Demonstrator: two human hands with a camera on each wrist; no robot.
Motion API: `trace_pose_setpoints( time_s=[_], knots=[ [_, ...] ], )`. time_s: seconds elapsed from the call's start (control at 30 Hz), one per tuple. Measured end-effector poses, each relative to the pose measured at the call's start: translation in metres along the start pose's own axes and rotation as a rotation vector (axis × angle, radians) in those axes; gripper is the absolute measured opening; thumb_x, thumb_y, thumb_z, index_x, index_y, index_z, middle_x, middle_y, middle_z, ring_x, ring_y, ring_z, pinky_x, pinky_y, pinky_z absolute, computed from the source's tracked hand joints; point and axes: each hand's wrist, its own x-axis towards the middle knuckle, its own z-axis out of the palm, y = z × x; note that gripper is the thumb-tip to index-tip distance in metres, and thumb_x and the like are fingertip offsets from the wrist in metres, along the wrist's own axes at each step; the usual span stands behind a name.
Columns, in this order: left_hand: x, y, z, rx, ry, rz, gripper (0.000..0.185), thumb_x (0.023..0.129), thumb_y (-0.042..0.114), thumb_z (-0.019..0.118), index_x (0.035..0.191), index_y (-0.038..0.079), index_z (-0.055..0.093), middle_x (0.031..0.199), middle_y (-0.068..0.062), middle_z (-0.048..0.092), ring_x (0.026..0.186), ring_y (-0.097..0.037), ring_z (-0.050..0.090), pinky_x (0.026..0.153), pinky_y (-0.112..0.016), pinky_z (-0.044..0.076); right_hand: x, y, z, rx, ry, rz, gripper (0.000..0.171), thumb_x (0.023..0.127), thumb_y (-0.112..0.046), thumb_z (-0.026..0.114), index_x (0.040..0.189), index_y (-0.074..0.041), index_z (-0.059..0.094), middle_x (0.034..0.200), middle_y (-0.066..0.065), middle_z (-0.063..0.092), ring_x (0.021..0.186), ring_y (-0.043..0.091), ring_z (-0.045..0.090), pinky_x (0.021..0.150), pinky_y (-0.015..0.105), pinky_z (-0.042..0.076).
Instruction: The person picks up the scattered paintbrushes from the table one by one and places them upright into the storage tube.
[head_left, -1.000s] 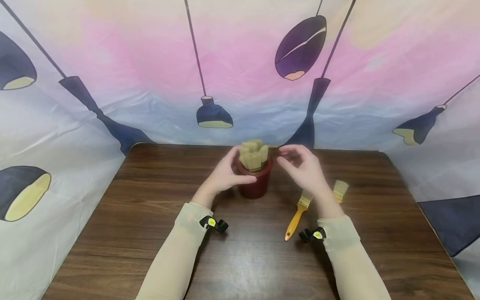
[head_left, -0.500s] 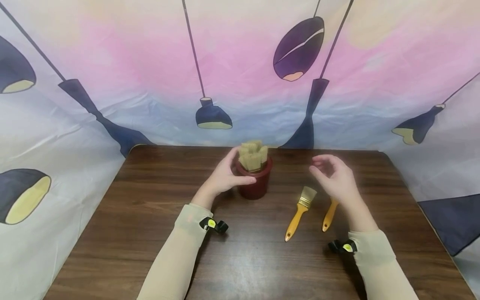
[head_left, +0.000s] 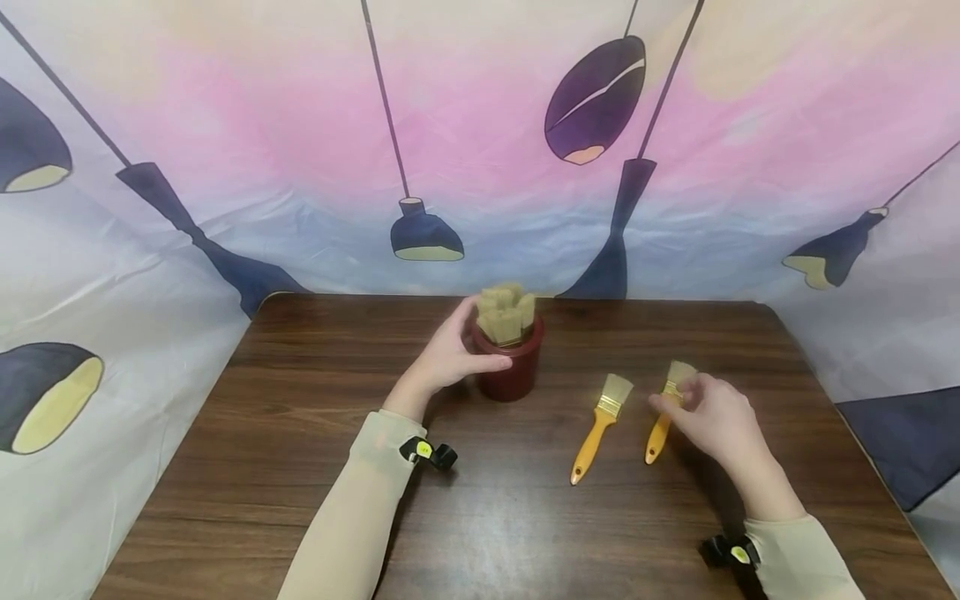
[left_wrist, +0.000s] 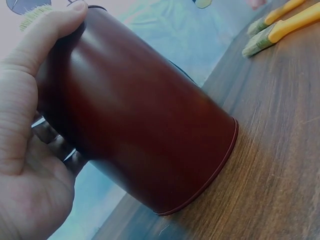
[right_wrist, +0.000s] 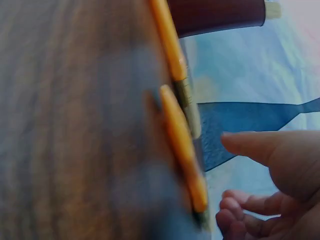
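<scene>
A dark red cup [head_left: 510,377] stands upright near the table's back edge, several paintbrushes [head_left: 506,315] in it with their pale bristles up. My left hand [head_left: 444,354] grips the cup from its left side; in the left wrist view the thumb lies along the wall [left_wrist: 140,110] near the rim. Two paintbrushes with yellow handles lie to the right: a left one [head_left: 596,432] and a right one [head_left: 660,432]. My right hand [head_left: 716,417] is over the right brush, overlapping its ferrule. In the right wrist view, thumb and fingers are apart with nothing between them.
The brown wooden table [head_left: 300,400] ends at the back against a printed cloth [head_left: 315,125] with lamp pictures. Black wrist cameras are strapped at the left cuff [head_left: 427,452] and the right cuff [head_left: 727,552].
My right hand has moved from beside the cup rightward and down to the right paintbrush. The left brush has come fully into view. My left hand keeps its grip on the cup.
</scene>
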Motion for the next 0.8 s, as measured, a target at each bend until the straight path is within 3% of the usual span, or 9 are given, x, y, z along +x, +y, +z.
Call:
trace_pose_setpoints(
  time_s=[0.17,0.27,0.5,0.67,0.8],
  knots=[
    [0.001,-0.002,-0.001,-0.01,-0.003,-0.003,0.101,0.082,0.016,0.096,0.166,0.023,0.04,0.154,-0.008,0.057,0.139,-0.029,0.059,0.115,-0.052,0.051,0.0,0.003,0.004,-0.032,-0.053,0.068,0.073,0.087,-0.062,0.087,0.101,0.005,0.063,0.086,0.015,0.068,0.076,0.029,0.063,0.063,0.04,0.051],
    [0.001,-0.002,-0.001,-0.011,-0.01,0.001,0.101,0.082,0.017,0.096,0.166,0.024,0.04,0.154,-0.007,0.057,0.139,-0.029,0.06,0.115,-0.051,0.051,0.002,0.006,0.005,-0.024,-0.069,0.097,0.07,0.085,-0.061,0.089,0.097,0.003,0.062,0.082,0.011,0.065,0.074,0.027,0.059,0.062,0.036,0.046],
    [0.0,-0.001,-0.002,0.005,-0.002,0.015,0.1,0.082,0.018,0.095,0.165,0.024,0.04,0.152,-0.006,0.057,0.139,-0.029,0.06,0.114,-0.053,0.051,0.01,0.017,0.007,-0.001,-0.071,0.087,0.064,0.088,-0.05,0.09,0.108,0.006,0.067,0.095,0.016,0.074,0.087,0.033,0.068,0.074,0.048,0.057],
    [0.001,-0.002,-0.002,0.002,0.0,0.012,0.1,0.082,0.019,0.095,0.165,0.024,0.04,0.152,-0.006,0.057,0.138,-0.028,0.06,0.114,-0.052,0.051,0.013,0.022,0.005,0.005,-0.078,0.067,0.067,0.091,-0.05,0.087,0.117,0.009,0.069,0.099,0.019,0.077,0.092,0.038,0.071,0.079,0.055,0.058],
    [0.001,-0.002,0.0,0.002,-0.002,0.011,0.1,0.082,0.019,0.096,0.165,0.024,0.04,0.153,-0.005,0.057,0.139,-0.028,0.059,0.115,-0.052,0.051,0.012,0.024,0.001,-0.013,-0.092,0.075,0.066,0.091,-0.051,0.087,0.115,0.009,0.071,0.099,0.018,0.077,0.091,0.037,0.071,0.078,0.054,0.057]
  ],
)
